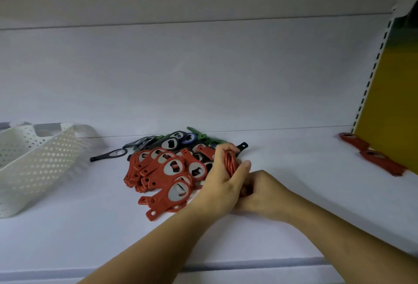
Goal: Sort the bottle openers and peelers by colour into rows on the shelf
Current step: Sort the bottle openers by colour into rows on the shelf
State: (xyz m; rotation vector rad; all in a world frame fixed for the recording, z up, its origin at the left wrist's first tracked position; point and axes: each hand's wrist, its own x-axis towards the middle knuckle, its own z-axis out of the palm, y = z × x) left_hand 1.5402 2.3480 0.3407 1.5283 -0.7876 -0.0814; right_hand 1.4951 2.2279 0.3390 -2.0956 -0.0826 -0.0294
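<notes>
My left hand [222,177] clenched a stack of red openers [230,161] on edge beside the mixed pile [172,164], probably bound for the red row [373,154] at the right of the shelf [305,193]. My right hand [264,193] steadied its base; with the fingers hidden, I cannot tell its grip.

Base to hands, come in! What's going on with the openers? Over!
Left hand and right hand both gripping a stack of red openers. Mixed pile unsorted beside them; two red openers laid far right. Basket left, not in the way.
</notes>
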